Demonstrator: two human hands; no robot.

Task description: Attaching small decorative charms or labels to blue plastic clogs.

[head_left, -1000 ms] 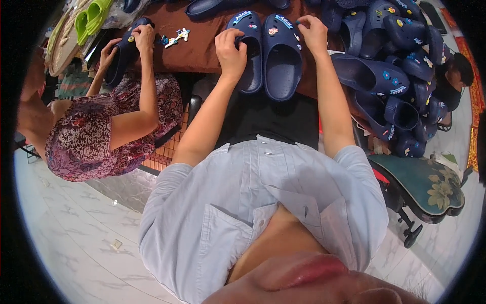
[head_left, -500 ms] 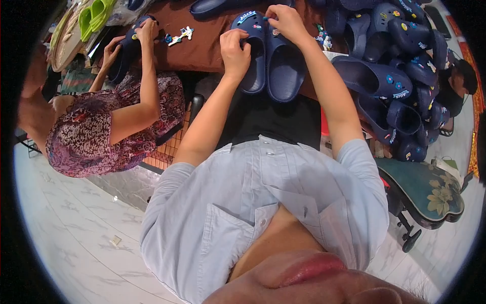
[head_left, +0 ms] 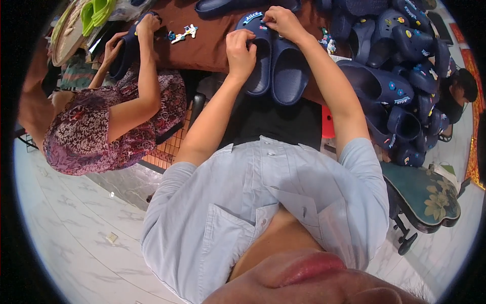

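Your hands work a pair of navy clogs.
Your left hand (head_left: 240, 50) grips the left clog (head_left: 257, 61); your right hand (head_left: 280, 21) pinches its strap (head_left: 252, 18), beside the right clog (head_left: 290, 71).

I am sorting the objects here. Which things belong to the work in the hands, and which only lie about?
In hand:
left hand on left clog
right hand at its strap
right clog beside it

Lying about:
clog pile
loose charms
green sandals
co-worker's clog
floral stool
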